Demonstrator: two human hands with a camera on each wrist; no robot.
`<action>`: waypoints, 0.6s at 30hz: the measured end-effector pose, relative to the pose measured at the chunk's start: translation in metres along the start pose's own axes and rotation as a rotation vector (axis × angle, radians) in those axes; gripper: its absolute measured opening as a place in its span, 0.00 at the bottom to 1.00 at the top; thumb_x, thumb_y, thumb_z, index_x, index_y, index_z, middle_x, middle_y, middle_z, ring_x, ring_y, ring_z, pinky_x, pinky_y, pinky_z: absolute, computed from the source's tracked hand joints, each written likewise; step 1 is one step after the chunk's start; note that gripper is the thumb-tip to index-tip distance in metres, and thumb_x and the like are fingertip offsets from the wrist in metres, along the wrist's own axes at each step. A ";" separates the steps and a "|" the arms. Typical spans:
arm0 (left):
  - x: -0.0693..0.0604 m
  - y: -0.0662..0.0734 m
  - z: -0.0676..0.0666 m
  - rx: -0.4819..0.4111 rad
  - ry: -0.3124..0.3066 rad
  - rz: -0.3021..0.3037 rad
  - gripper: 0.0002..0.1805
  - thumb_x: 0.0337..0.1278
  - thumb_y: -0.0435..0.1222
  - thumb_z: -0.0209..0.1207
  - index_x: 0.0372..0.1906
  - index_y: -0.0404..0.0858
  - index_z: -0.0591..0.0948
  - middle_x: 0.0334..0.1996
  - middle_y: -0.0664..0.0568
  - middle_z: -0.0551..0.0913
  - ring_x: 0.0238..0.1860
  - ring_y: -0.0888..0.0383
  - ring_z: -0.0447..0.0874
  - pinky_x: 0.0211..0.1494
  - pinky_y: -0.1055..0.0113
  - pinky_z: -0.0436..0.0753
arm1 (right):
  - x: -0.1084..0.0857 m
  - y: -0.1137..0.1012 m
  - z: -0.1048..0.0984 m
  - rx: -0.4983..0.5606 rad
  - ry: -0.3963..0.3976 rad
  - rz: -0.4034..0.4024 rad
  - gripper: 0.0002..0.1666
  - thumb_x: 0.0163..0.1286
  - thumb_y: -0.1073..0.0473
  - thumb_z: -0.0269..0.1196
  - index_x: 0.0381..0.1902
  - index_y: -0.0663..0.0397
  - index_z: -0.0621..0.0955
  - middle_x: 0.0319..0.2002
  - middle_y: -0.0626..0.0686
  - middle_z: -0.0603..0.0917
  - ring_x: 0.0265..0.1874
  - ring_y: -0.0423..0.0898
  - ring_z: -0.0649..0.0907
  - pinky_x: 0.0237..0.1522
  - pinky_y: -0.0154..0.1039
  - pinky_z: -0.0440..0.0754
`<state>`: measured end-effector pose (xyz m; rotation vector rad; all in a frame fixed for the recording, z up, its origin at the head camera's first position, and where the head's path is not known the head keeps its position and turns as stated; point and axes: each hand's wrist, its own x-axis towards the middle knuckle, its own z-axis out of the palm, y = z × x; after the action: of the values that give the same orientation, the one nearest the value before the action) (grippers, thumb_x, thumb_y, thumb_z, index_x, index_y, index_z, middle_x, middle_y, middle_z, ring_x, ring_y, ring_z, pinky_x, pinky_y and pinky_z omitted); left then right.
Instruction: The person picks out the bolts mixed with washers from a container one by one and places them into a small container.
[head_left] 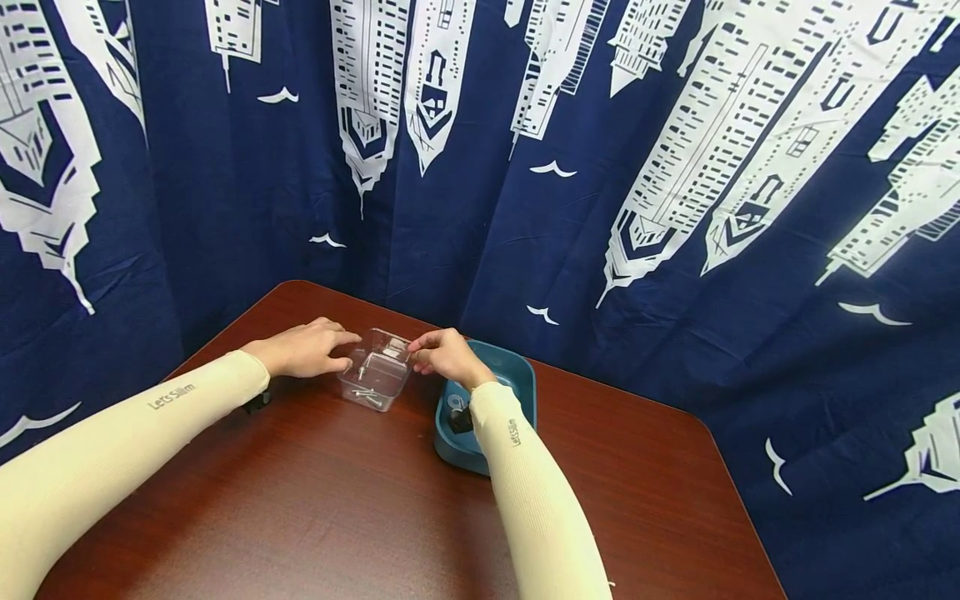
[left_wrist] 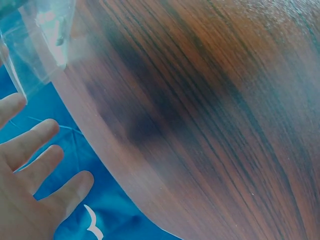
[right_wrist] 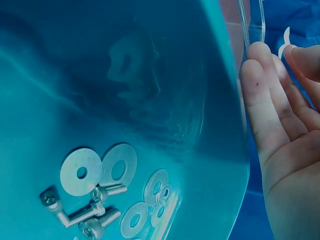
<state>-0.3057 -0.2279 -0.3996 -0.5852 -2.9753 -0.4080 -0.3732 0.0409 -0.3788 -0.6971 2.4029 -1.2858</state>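
My left hand point(head_left: 303, 348) is at the left side of a clear plastic box point(head_left: 382, 383), fingers spread. In the left wrist view its fingers point(left_wrist: 32, 140) look straight, with the uppermost fingertip close to a box corner; contact is uncertain. Several small metal screws point(head_left: 367, 396) lie inside the box. At the box's right edge, my right hand point(head_left: 448, 357) has its fingertips beside the wall, nothing visible between them. Under the right forearm is a blue tray point(head_left: 525, 379). It contains washers point(right_wrist: 81, 172) and socket-head bolts point(right_wrist: 100, 223); the forearm covers part of it.
Both containers stand on a brown wooden table point(head_left: 337, 500), towards its far edge. Behind it hangs a dark blue curtain point(head_left: 465, 250) printed with white buildings. A small pale object point(head_left: 611, 583) shows beside the right sleeve.
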 end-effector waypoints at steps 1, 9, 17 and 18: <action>0.000 0.000 0.000 0.000 0.001 0.002 0.30 0.63 0.46 0.61 0.68 0.38 0.76 0.63 0.37 0.77 0.67 0.39 0.69 0.69 0.42 0.70 | 0.000 0.001 0.000 -0.001 0.002 0.001 0.13 0.70 0.69 0.61 0.50 0.70 0.84 0.44 0.65 0.88 0.44 0.66 0.86 0.41 0.41 0.87; 0.000 0.004 0.000 0.000 -0.018 -0.004 0.32 0.64 0.47 0.61 0.71 0.41 0.74 0.64 0.37 0.76 0.68 0.39 0.68 0.69 0.40 0.70 | -0.004 0.004 -0.007 -0.015 0.008 0.007 0.11 0.72 0.66 0.60 0.48 0.67 0.85 0.44 0.64 0.88 0.44 0.65 0.86 0.42 0.41 0.87; -0.001 0.005 0.007 0.049 0.004 0.009 0.33 0.65 0.50 0.61 0.71 0.42 0.73 0.64 0.38 0.76 0.69 0.39 0.67 0.67 0.36 0.70 | -0.012 0.004 -0.016 -0.034 0.012 -0.005 0.14 0.73 0.65 0.59 0.50 0.70 0.83 0.45 0.66 0.87 0.46 0.67 0.86 0.47 0.47 0.87; -0.001 0.005 0.008 0.053 0.012 0.012 0.33 0.65 0.50 0.61 0.71 0.42 0.73 0.64 0.38 0.76 0.69 0.39 0.67 0.66 0.36 0.70 | -0.013 0.004 -0.018 -0.034 0.010 -0.007 0.14 0.73 0.65 0.59 0.51 0.70 0.83 0.45 0.66 0.87 0.46 0.67 0.86 0.48 0.48 0.87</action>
<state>-0.3031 -0.2214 -0.4058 -0.5934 -2.9598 -0.3294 -0.3724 0.0618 -0.3718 -0.7102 2.4382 -1.2566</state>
